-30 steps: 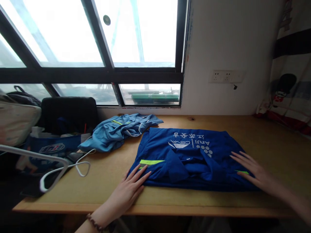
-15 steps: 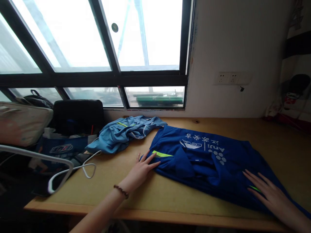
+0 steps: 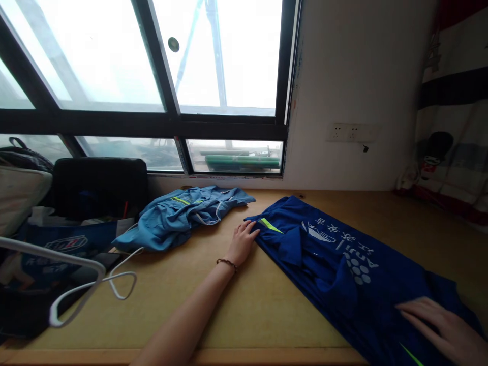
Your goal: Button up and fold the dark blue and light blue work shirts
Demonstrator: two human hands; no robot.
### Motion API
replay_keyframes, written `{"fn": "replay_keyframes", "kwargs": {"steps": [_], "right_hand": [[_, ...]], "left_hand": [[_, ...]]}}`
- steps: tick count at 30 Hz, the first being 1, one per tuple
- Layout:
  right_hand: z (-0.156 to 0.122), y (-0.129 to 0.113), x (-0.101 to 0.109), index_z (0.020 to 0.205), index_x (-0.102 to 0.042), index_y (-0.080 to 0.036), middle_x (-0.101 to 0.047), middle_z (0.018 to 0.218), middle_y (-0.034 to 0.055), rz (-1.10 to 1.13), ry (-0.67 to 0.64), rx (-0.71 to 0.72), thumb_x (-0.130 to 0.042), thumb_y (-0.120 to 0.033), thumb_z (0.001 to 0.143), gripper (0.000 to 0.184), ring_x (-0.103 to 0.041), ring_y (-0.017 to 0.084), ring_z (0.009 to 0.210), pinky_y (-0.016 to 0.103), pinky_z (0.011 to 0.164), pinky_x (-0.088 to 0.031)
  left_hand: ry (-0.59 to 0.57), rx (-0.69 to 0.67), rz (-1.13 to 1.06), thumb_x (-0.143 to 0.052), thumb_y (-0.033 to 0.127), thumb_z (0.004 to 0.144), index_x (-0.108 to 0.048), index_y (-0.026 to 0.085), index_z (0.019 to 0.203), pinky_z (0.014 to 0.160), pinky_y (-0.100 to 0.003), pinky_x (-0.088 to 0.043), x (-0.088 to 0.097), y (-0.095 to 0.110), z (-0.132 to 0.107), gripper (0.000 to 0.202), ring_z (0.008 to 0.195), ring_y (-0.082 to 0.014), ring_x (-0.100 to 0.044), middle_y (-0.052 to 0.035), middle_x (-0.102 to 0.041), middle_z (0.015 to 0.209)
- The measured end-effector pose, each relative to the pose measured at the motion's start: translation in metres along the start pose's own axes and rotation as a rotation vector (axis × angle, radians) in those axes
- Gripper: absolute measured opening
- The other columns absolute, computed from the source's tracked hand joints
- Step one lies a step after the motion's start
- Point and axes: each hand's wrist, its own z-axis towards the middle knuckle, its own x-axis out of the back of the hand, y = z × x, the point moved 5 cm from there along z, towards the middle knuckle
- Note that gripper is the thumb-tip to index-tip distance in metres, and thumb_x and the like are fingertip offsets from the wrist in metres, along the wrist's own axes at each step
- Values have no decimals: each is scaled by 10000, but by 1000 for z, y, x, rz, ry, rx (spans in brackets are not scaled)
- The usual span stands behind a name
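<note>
A dark blue work jacket (image 3: 381, 274) with white print and yellow-green stripes lies folded on the table, slanting from the back middle to the front right. At its left end, by a bright stripe, my left hand (image 3: 244, 239) grips the edge with curled fingers; the fingertips are partly hidden. My right hand (image 3: 438, 323) rests palm down on the right part of the jacket, with its fingers stretched out. A crumpled light blue shirt (image 3: 183, 211) with a yellow-green stripe lies farther back on the left, apart from both hands.
The wooden table (image 3: 213, 290) stands against a window and a wall with a socket panel (image 3: 353, 132). At left are a white bent tube (image 3: 80, 262), a white cable (image 3: 122, 274), a blue bag (image 3: 64, 251) and a black case (image 3: 101, 188). A patterned curtain (image 3: 453, 122) hangs right.
The jacket has turned, its right end coming nearer the front edge. My left hand has moved right and away, and its fingers have curled. The view has shifted slightly right.
</note>
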Motion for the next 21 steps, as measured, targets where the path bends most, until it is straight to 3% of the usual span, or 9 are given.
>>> {"fn": "replay_keyframes", "kwargs": {"steps": [3,7,12,16,21], "right_hand": [[50,-17,13,1183,-513,-281,-477,1252,7,-59,80,67,-437,-477,805,432,-388,270,1182,451,958,-383],[112,-48,-6,1290,-357,-328,-284,1377,-44,-82,-29,181,-340,-468,852,460,-167,276,1285,523,1006,-254],[151,-58,-29,1303,-280,-407,-185,1405,-87,-99,-144,48,-186,-468,880,437,-127,330,1281,643,948,-189],[159,-21,-34,1292,-287,-426,-176,1409,-96,-129,-110,-66,-177,-478,869,441,-133,340,1277,648,930,-205],[152,68,-36,1292,-292,-421,-260,1389,-71,-183,-65,-340,-213,-492,838,467,-172,363,1261,656,896,-236]], "left_hand": [[30,-9,-43,-454,124,782,-590,246,1051,946,-449,-311,4,-3,-6,325,1173,-255,-360,-82,-486,1220],[37,-62,-113,-422,144,807,-606,226,1001,942,-446,-322,7,2,-6,280,1164,-242,-379,-77,-519,1180],[13,-124,-174,-411,170,829,-612,225,954,955,-430,-320,9,7,-5,242,1138,-215,-414,-53,-563,1122],[20,-101,-202,-394,202,848,-603,216,941,937,-416,-346,12,4,-5,230,1113,-206,-438,-51,-572,1108],[26,-73,-240,-404,237,851,-608,213,910,918,-408,-369,9,-1,-5,213,1092,-201,-460,-49,-592,1071]]}}
